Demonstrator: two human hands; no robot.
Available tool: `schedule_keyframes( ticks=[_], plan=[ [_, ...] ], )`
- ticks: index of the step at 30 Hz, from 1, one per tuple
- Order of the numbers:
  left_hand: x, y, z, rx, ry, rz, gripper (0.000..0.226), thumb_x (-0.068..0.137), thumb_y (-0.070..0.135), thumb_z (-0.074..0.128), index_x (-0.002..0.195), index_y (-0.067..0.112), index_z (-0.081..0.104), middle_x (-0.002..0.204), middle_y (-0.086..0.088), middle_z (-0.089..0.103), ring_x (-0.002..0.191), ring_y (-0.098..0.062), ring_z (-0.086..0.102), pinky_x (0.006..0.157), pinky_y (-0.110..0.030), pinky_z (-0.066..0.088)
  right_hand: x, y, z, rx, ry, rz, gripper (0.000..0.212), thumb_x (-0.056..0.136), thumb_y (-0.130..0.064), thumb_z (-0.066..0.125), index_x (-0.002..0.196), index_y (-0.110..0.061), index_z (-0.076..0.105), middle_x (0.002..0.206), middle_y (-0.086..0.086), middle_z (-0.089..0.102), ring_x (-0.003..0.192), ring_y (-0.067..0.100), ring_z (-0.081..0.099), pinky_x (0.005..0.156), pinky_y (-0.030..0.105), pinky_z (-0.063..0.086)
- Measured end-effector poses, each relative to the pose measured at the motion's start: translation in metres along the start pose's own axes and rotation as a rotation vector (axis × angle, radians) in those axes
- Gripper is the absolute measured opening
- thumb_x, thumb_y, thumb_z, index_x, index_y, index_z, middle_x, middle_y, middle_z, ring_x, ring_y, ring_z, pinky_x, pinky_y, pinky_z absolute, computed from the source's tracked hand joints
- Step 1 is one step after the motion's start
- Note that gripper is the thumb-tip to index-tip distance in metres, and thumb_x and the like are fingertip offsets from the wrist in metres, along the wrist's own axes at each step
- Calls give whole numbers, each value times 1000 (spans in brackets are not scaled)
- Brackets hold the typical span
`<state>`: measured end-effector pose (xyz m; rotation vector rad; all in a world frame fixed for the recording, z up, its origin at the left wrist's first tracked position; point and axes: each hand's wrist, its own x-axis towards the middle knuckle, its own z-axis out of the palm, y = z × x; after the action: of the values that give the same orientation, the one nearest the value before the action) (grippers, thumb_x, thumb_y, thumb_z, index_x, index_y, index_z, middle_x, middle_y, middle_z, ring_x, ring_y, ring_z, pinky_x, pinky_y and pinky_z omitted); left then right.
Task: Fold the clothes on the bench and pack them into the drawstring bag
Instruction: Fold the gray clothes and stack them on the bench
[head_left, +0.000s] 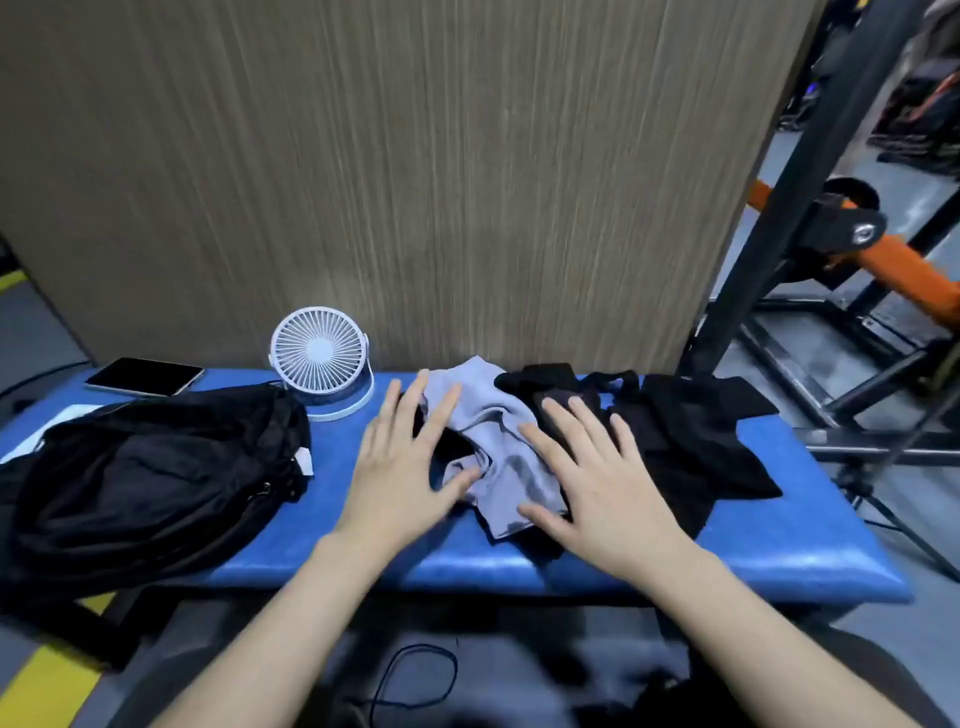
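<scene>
A blue padded bench (779, 551) carried a black drawstring bag (150, 483) at its left end, a tablet (144, 376) and white fan (322, 361) behind, and crumpled grey (498, 441) and black clothes (691, 431) toward the right.

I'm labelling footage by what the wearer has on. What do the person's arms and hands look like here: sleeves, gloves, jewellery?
Both forearms are bare as far as the frame shows; no sleeve is in view. The left hand and right hand wear no gloves, and no rings, watch or wristband show. Nails look short and unpainted, though the picture is slightly blurred.
</scene>
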<state>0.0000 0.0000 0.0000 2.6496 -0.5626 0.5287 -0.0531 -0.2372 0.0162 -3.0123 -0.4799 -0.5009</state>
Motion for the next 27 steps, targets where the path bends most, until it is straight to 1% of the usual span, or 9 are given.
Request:
schedule_keyframes(
  ticks=[1,4,7,10,12,16,21,25,27],
  plan=[
    [7,-4,12,-17,-63,-32,85,81,72,40,156,43,11,166,8,-4,153,-24,-6,117,-50,23,6,4,17,14,-101,20,85,84,-73,41,155,-31,24,163,7,25,151,33,21,111,64,29],
    [23,-16,43,-22,-150,-96,84,78,74,35,154,48,12,166,11,-3,153,-24,-1,115,-49,25,17,14,60,47,-225,103,92,80,-82,33,157,-38,11,167,5,9,153,31,10,113,66,23],
    [31,-30,63,-17,-145,-83,77,82,66,55,151,48,27,160,12,20,144,-26,25,109,-45,35,18,19,82,108,-215,111,88,81,-83,29,156,-41,11,168,4,1,154,28,4,115,62,17],
    [41,-32,66,36,-117,-143,80,79,53,68,150,44,31,137,12,42,123,-25,40,98,-40,39,15,19,79,108,-202,89,86,82,-80,32,156,-37,19,167,6,7,154,29,8,116,61,17],
    [46,-24,67,38,-153,-178,83,80,47,67,151,49,23,122,8,43,112,-24,40,93,-40,42,15,17,75,126,-193,101,85,82,-77,36,154,-34,27,166,8,14,153,30,12,115,62,19],
    [52,-13,73,-23,-204,-217,58,89,40,64,142,49,44,110,4,39,109,-23,42,85,-37,48,9,8,72,124,-203,109,81,83,-73,39,152,-32,34,165,9,17,152,32,15,115,62,21],
    [64,13,88,-134,-156,-155,50,89,36,67,136,45,53,102,9,35,108,-20,48,79,-33,48,-4,25,66,121,-238,212,81,80,-75,39,150,-33,37,164,10,22,149,35,25,109,64,31],
    [74,46,105,-163,-142,-93,52,90,35,66,138,44,51,102,9,33,105,-18,45,72,-32,48,-13,65,56,150,-329,258,84,82,-75,38,155,-41,15,166,-4,-12,154,24,-6,119,52,15],
    [80,58,112,-162,-162,-94,53,90,36,65,140,44,49,107,8,37,108,-18,43,73,-32,49,-17,84,52,190,-337,262,84,81,-76,42,154,-44,15,165,-10,-15,153,18,-9,121,47,13]
  ],
)
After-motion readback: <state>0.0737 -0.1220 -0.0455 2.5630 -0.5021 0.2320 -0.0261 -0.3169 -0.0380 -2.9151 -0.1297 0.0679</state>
